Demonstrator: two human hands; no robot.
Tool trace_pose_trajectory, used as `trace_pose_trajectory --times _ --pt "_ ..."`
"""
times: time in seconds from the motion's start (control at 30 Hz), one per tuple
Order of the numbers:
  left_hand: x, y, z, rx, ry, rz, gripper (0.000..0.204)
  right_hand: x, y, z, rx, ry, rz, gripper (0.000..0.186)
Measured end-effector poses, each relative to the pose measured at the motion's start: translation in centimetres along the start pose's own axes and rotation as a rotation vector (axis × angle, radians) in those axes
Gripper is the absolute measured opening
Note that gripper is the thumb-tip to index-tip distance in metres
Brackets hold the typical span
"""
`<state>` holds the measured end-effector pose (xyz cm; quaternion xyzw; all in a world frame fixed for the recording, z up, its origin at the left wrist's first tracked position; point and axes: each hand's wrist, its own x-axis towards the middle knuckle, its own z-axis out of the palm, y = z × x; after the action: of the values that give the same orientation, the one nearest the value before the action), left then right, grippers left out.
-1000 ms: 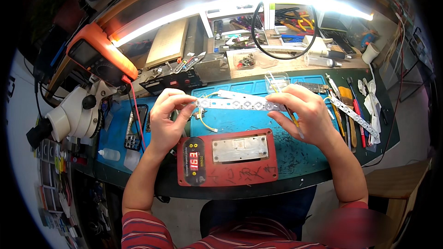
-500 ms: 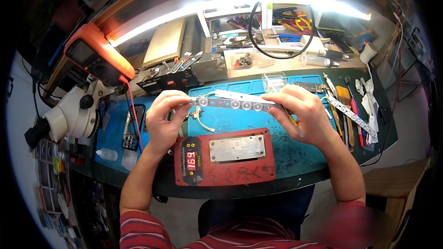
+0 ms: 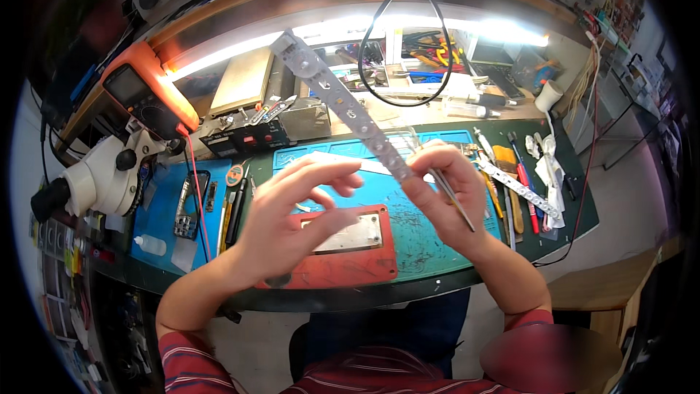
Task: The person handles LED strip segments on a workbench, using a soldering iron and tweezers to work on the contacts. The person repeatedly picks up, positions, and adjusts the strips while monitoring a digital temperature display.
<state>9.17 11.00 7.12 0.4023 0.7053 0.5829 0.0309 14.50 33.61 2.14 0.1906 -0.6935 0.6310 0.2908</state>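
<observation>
My right hand grips the lower end of an LED strip with round lenses, tilted up to the left, along with thin metal tweezers. My left hand, blurred, is open over the red heating plate unit, left of the strip and not touching it; it partly hides the unit and its display. A white strip lies behind the hands on the blue mat. A second lensed strip lies at the right among hand tools.
An orange multimeter and white microscope stand at the left. A phone frame and small bottle lie on the left mat. Tool trays line the lit back shelf; a looped black cable hangs before them.
The strip has swung from level to steeply raised in my right hand. My left hand has let go of it, opened and moved lower.
</observation>
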Motion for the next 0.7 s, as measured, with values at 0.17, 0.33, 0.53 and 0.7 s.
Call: trace_pose_trajectory --times 0.17,0.33,0.53,0.7 --pt "0.4 -1.1 2.9 -0.217 0.027 -0.196 0.024 -0.5 0.2 0.4 0.034 -0.073 0.062 0.017" --pt "1.0 -0.6 1.8 -0.339 0.073 -0.271 0.025 -0.4 0.7 0.3 0.084 -0.034 0.162 0.018" --pt "1.5 -0.5 -2.2 -0.142 -0.142 -0.416 0.035 0.7 1.5 -0.5 0.332 0.243 0.204 0.034" --pt "1.4 -2.4 -4.5 -0.202 -0.26 -0.442 0.043 1.1 2.4 -1.8 0.362 0.305 0.366 0.033"
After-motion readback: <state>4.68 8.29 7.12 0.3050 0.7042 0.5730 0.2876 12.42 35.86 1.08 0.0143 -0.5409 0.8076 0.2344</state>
